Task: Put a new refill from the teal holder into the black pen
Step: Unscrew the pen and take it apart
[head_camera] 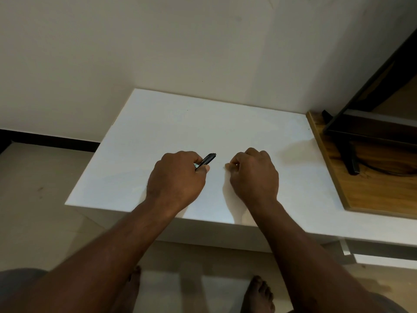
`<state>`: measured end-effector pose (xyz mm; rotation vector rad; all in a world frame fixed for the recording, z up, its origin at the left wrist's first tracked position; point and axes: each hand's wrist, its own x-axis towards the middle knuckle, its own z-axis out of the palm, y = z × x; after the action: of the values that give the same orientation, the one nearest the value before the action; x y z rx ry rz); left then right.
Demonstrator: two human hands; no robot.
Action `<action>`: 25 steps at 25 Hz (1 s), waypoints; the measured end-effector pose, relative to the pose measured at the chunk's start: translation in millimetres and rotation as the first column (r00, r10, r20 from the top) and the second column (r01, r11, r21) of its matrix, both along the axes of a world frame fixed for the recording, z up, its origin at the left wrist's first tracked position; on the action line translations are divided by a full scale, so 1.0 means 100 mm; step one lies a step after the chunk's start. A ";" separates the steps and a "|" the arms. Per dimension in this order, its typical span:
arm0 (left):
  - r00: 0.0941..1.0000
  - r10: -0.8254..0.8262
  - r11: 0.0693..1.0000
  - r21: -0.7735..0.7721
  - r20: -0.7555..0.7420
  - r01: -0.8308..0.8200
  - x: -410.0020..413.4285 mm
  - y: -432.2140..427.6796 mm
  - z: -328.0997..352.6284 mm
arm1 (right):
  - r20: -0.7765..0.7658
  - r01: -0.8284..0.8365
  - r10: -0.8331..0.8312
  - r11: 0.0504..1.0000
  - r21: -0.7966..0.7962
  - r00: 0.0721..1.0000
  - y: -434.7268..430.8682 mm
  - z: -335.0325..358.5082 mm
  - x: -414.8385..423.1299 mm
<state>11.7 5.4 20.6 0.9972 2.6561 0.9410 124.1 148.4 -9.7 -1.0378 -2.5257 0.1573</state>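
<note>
Head view: looks down on a white table (pixel 158 123) set against a pale wall, with both hands over its near middle.
Left hand: the left hand (pixel 178 175) is curled round the black pen (pixel 206 161), gripping it low on the barrel.
Black pen: its clip end sticks out past the knuckles, up and to the right. The other end is buried in the hand. A pale speck shows at the fingers beside the barrel, and I cannot tell what it is.
Why held so: the grip looks meant to steady the barrel so the other hand can work on it, probably opening it or feeding in a refill.
Right hand: the right hand (pixel 253 175) sits just beside the pen without touching it. Its fingers are curled and thumb and forefinger tips meet. Whether they pinch a small part or nothing is too fine to tell.
Teal holder: not in view, and no refill can be made out either.
Progress: judged early or mid-way, as nothing shows a new refill seated.
Right edge: a wooden board (pixel 372 188) adjoins the table and carries a dark frame (pixel 361 125).
Below: bare feet on a tiled floor (pixel 45 199).
Writing: no brand, label or lettering can be read on the pen or anywhere else.
</note>
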 end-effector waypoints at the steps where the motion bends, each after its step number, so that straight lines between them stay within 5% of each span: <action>1: 1.000 0.003 1.000 0.000 0.003 -0.003 0.00 0.00 0.00 | 0.004 -0.001 0.002 1.000 -0.006 1.000 0.01 0.02 0.00; 10: 1.000 0.004 1.000 0.002 0.023 -0.004 -0.02 0.01 0.00 | -0.378 0.041 -0.120 0.977 -0.211 0.918 0.28 0.55 0.13; 16: 1.000 -0.001 0.999 0.034 0.008 0.000 0.00 0.05 -0.04 | -0.263 -0.006 -0.129 0.889 -0.459 0.956 0.24 0.62 0.21; 21: 0.998 -0.058 0.995 0.085 -0.013 0.059 0.03 0.07 -0.08 | -0.157 -0.102 -0.019 0.685 -0.721 0.987 -0.11 0.52 0.05; 25: 0.995 -0.101 0.991 0.091 -0.005 0.101 0.02 0.05 -0.10 | -0.183 -0.118 -0.094 0.471 -0.874 0.979 -0.21 0.49 -0.01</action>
<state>13.6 10.2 10.9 1.1397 2.5557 1.0478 122.8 127.0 39.6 -1.2251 -2.1698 1.6592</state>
